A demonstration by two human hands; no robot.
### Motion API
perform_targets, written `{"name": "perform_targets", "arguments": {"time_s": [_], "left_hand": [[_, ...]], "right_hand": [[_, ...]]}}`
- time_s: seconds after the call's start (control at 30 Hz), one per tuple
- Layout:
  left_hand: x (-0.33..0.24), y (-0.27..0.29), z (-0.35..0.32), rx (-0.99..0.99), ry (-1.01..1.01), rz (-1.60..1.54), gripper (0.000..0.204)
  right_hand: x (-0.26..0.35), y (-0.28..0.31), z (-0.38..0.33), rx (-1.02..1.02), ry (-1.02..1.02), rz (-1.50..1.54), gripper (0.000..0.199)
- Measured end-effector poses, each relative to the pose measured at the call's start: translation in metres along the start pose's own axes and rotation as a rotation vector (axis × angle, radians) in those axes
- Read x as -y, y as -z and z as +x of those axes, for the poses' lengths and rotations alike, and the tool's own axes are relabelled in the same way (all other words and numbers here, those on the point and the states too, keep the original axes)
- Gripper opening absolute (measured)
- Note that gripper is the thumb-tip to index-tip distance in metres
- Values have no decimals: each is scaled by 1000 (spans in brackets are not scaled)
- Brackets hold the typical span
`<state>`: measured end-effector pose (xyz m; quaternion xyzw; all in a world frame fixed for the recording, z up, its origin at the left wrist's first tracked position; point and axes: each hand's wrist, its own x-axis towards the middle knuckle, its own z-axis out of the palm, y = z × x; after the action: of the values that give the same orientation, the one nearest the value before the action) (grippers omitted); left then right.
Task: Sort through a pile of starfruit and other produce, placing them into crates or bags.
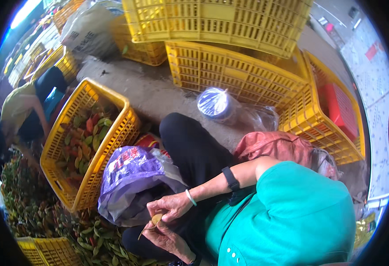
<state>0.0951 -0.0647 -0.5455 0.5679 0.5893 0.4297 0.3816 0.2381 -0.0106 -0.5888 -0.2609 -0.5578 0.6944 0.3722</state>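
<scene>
Close together over my lap, both my hands work on a small yellowish-brown leaf [157, 218] with a thin stalk-like strip trailing from it. My right hand [173, 207], with a pale bracelet at the wrist, pinches its upper side. From below, the fingers of my left hand [170, 241] close on its lower side. Just beyond them a purple and white woven sack [130, 175] sags with its dark mouth toward me. Further left, a yellow crate [110, 144] stands tilted, partly filled with green, red and orange leaf-like pieces [86, 139].
A heap of green and reddish leaf-like pieces [30, 199] covers the floor at left, beside another person [24, 106] bending down. Stacked yellow crates [234, 66] stand ahead; a red basket [340, 111] sits in one. A plastic-wrapped roll [216, 104] and a red sack [274, 146] lie nearer.
</scene>
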Motion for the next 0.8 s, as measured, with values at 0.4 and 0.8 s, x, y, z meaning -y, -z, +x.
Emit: {"name": "perform_targets", "arguments": {"time_s": [0.4,0.8], "left_hand": [[-11,-23,-5,41,83,161,45],[-8,33,1,-278,317,-767,18]], "right_hand": [[9,1,-14,-148,-97,-99,15],[32,24,2,110,6,-1161,57]]}}
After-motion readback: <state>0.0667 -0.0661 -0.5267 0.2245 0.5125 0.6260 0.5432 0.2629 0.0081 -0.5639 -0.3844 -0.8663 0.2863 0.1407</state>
